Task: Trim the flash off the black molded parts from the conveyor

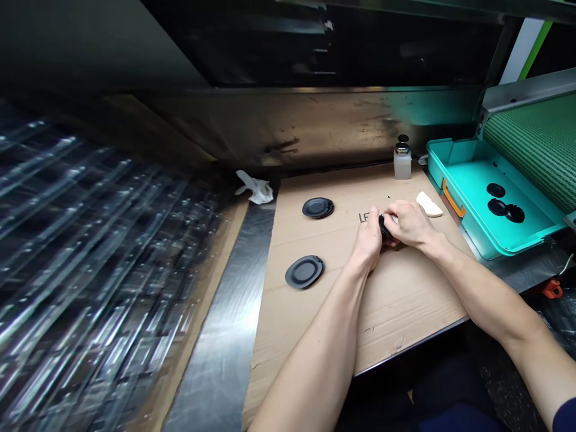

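Observation:
My left hand is closed around a small black part, mostly hidden by my fingers. Bent over that part, my right hand is closed, its thumb and forefinger pinched together. A bit of something pale shows at its fingers, too small to name. Both hands are above a cardboard sheet. To their left lie two groups of black round discs, one farther back and one nearer. Just beyond my right hand is a white pad.
A teal tray with several black discs stands at right, beside a green conveyor belt. At the back are a pump bottle and a crumpled white glove or cloth. Blurred stacked clear plastic trays fill the left.

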Available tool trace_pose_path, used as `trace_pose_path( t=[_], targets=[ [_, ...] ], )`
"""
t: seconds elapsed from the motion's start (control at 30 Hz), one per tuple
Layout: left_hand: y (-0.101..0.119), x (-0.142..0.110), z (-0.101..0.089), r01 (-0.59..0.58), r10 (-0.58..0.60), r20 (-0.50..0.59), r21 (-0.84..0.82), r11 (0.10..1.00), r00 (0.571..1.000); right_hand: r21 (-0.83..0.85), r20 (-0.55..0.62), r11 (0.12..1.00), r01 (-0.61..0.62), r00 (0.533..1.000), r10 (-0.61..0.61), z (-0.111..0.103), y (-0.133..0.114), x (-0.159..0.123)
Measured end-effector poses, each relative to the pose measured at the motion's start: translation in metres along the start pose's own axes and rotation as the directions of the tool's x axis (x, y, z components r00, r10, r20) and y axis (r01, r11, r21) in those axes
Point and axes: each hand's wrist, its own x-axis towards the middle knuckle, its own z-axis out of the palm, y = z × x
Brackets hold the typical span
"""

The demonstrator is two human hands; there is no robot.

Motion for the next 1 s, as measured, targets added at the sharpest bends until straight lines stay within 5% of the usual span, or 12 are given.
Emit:
trace_pose_path(
  t=[0.17, 0.27, 0.33, 0.43, 0.5, 0.57, 0.67, 0.83, 1.0],
  targets=[
    [0.006, -0.003, -0.008, -0.024, 0.026, 0.021, -0.056, 0.998, 0.999, 0.055, 0.044, 0.998, -0.018, 0.999, 0.016, 0.0, 0.009, 0.0],
    [0.009, -0.004, -0.016, -0.174, 0.177, -0.066, 0.047, 0.984, 0.982, 0.095, 0.098, 0.992, -0.083, 0.992, 0.073, -0.003, 0.015, -0.002],
    [0.009, -0.005, -0.02, -0.324, 0.359, -0.144, 0.221, 0.92, 0.922, 0.058, 0.104, 0.991, -0.12, 0.988, 0.114, -0.007, 0.018, -0.003],
    [0.01, -0.01, -0.019, -0.49, 0.623, -0.152, 0.488, 0.722, 0.767, -0.106, -0.043, 0.967, -0.231, 0.973, 0.228, -0.013, 0.024, -0.003],
    [0.011, -0.014, -0.016, -0.544, 0.721, -0.096, 0.589, 0.597, 0.686, -0.208, -0.117, 0.909, -0.361, 0.932, 0.343, -0.015, 0.03, -0.003],
    [0.012, -0.018, -0.013, -0.569, 0.763, -0.048, 0.636, 0.521, 0.644, -0.273, -0.059, 0.86, -0.431, 0.9, 0.432, -0.016, 0.037, -0.002],
    [0.011, -0.019, -0.012, -0.576, 0.769, -0.02, 0.651, 0.494, 0.638, -0.269, 0.06, 0.884, -0.382, 0.909, 0.412, -0.015, 0.041, -0.001],
    [0.008, -0.019, -0.009, -0.569, 0.744, -0.021, 0.63, 0.529, 0.668, -0.227, -0.004, 0.933, -0.28, 0.958, 0.286, -0.007, 0.036, -0.002],
    [0.039, -0.038, -0.013, -0.592, 0.715, 0.056, 0.608, 0.529, 0.697, -0.251, 0.018, 0.928, -0.276, 0.957, 0.29, 0.004, 0.043, -0.003]
  ],
)
